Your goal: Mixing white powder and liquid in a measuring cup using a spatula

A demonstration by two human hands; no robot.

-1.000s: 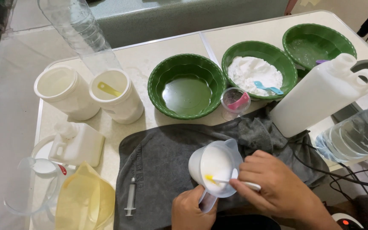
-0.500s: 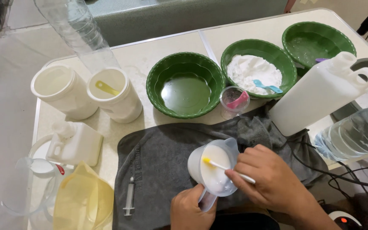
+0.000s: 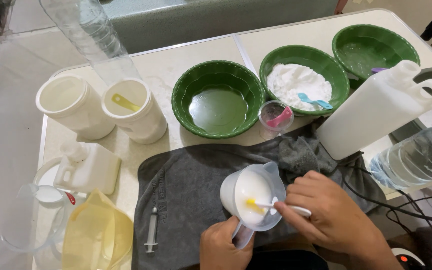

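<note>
A small clear measuring cup (image 3: 252,195) full of white liquid is tilted over the grey towel (image 3: 196,180), its spout pointing away from the person. The left hand (image 3: 224,248) is clenched around the cup's handle from below. The right hand (image 3: 328,217) pinches a white stirring stick (image 3: 278,206) with a yellow tip, the tip dipped in the white liquid.

Just left of the left hand a small syringe (image 3: 151,231) lies on the towel. Farther left stand a soft yellow pouch (image 3: 96,235), a clear jug (image 3: 36,210) and a small white bottle with a handle (image 3: 88,167); what the jug holds is hard to make out.

Beyond the hands sit three green bowls: the nearest (image 3: 218,97) holds greenish liquid, the middle one (image 3: 303,80) white powder with a blue scoop (image 3: 315,101), the far one (image 3: 373,47) seems nearly bare. A tiny clear cup with a pink scoop (image 3: 276,119) stands between the first two.

Beyond and left of the left hand are two open white tubs (image 3: 101,107), one with a yellow scoop inside, and a clear plastic bottle (image 3: 93,37) cut off by the top edge.

Beyond the right hand leans a large white jug (image 3: 376,112), unlabelled on the side shown. To its right a big clear water bottle (image 3: 418,160) runs off the edge, with black cables (image 3: 401,205) beneath.
</note>
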